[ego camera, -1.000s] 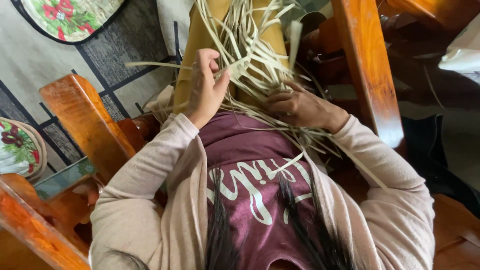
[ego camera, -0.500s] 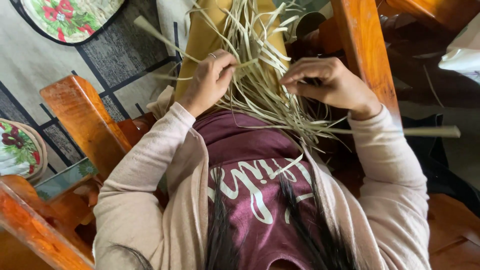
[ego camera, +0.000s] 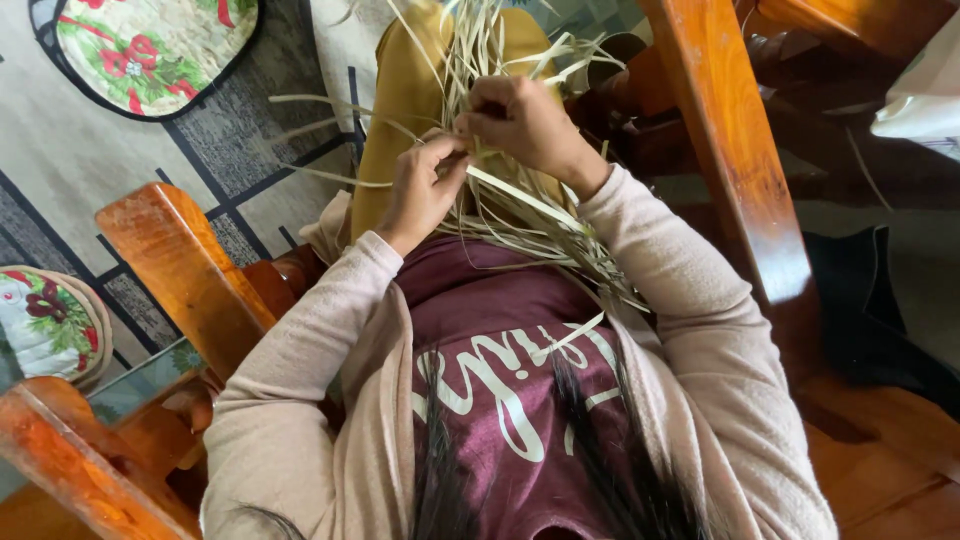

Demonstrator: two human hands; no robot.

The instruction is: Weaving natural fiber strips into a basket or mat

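**Hands working pale leaf strips over the lap**

Flat, pale, ribbon-like leaf strips [ego camera: 520,205] fan loosely across the mustard-trousered lap [ego camera: 405,95]. Left hand [ego camera: 420,190] pinches one strip between thumb and fingers; right hand [ego camera: 520,120], just beside it, closes its fingers on several strips. Glossy reddish wooden chair arms [ego camera: 175,255] flank the sitter above a patterned rug [ego camera: 70,150].

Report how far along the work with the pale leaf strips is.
Done: no finished weave shows. In hand: the left hand and right hand pinch pale leaf strips together over the lap. Left: most strips lie loose, ends splayed over the yellow trousers.
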